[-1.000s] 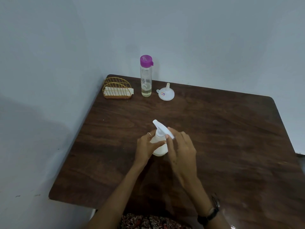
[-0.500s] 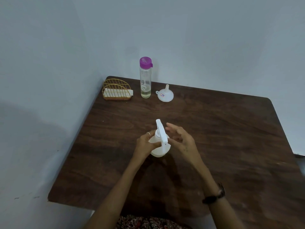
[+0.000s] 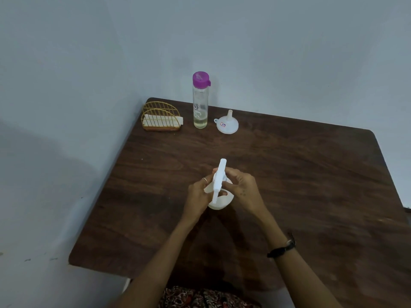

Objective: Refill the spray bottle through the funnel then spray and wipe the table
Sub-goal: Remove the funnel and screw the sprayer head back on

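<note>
The spray top (image 3: 219, 181) has turned since before, so the left hand (image 3: 198, 194) should grip the spray bottle (image 3: 220, 200) tight near the middle of the table (image 3: 311, 174) while the right hand (image 3: 243, 187) fingers pinch the top's neck and twist.

Mid-table (image 3: 289, 174), the left hand (image 3: 198, 196) grips the spray bottle (image 3: 219, 202); the right hand (image 3: 242, 187) pinches its neck. A bottle (image 3: 200, 107) and funnel (image 3: 228, 124) stand far left.

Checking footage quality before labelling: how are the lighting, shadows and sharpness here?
Head view: dim, soft, bluish light; a faint shadow under the hands on the table; no glare. The spray bottle is slightly soft; the funnel sticker is unreadable. Wide-angle bending shows at the table edges.
</note>
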{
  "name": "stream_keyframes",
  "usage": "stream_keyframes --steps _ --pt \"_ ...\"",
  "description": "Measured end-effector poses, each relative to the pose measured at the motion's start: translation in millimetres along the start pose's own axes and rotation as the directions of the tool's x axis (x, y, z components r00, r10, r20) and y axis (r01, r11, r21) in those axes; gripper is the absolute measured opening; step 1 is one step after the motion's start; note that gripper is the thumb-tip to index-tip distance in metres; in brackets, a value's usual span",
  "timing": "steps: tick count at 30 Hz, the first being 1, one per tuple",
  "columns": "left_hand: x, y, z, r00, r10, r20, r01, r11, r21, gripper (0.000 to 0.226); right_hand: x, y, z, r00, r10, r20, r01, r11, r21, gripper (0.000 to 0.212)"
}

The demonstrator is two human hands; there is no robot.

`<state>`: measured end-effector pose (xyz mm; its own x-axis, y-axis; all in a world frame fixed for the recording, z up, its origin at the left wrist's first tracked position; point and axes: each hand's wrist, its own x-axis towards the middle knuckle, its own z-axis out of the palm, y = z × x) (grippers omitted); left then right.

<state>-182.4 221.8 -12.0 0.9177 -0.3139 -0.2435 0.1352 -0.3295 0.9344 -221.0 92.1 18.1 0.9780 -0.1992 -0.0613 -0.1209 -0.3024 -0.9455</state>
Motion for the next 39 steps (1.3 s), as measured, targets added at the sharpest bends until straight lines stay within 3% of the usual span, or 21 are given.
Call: stream_keyframes --steps 4,6,9,14,16,21,25,31,34,39 --pt "-6 -6 3 0.991 0.108 -0.084 -0.104 0.993 0.048 0.029 -13 -1 25 0.960 0.006 -0.281 -0.038 0.993 -0.109 0.021" --pt "-8 -5 3 0.990 0.118 -0.078 -0.116 0.993 0.031 0.030 -18 -2 35 0.938 -0.016 -0.346 -0.031 0.991 -0.130 0.029" --pt "-5 -5 2 0.990 0.122 -0.065 -0.120 0.992 0.040 0.034 -15 -4 28 0.953 0.001 -0.304 -0.036 0.993 -0.110 0.026" --pt "0 -13 5 0.995 0.082 -0.057 -0.079 0.995 0.067 0.033 -4 -5 0 0.999 0.016 0.040 -0.011 0.992 -0.129 0.029" --pt "-4 -11 6 0.996 0.082 -0.046 -0.080 0.996 0.032 0.036 -1 -3 -4 0.994 0.011 0.105 0.000 0.995 -0.103 0.032" --pt "-12 -8 11 0.993 0.079 -0.085 -0.085 0.994 -0.065 0.040 -8 5 7 0.999 -0.005 -0.048 -0.001 0.992 -0.124 0.039" --pt "-12 -12 12 0.991 0.049 -0.121 -0.059 0.995 -0.086 0.038 -12 8 17 0.982 -0.105 -0.154 0.058 0.958 -0.281 0.049" --pt "-12 -11 16 0.986 -0.012 -0.164 -0.012 0.989 -0.148 0.036 -20 -1 34 0.932 -0.119 -0.343 -0.006 0.940 -0.342 0.051" --pt "-10 -12 15 0.987 -0.016 -0.158 -0.006 0.990 -0.140 0.037 -19 -2 37 0.936 -0.093 -0.340 -0.013 0.955 -0.298 0.049" --pt "-10 -16 14 0.993 0.011 -0.115 -0.022 0.995 -0.098 0.038 -22 2 34 0.962 -0.011 -0.271 -0.024 0.992 -0.126 0.024"
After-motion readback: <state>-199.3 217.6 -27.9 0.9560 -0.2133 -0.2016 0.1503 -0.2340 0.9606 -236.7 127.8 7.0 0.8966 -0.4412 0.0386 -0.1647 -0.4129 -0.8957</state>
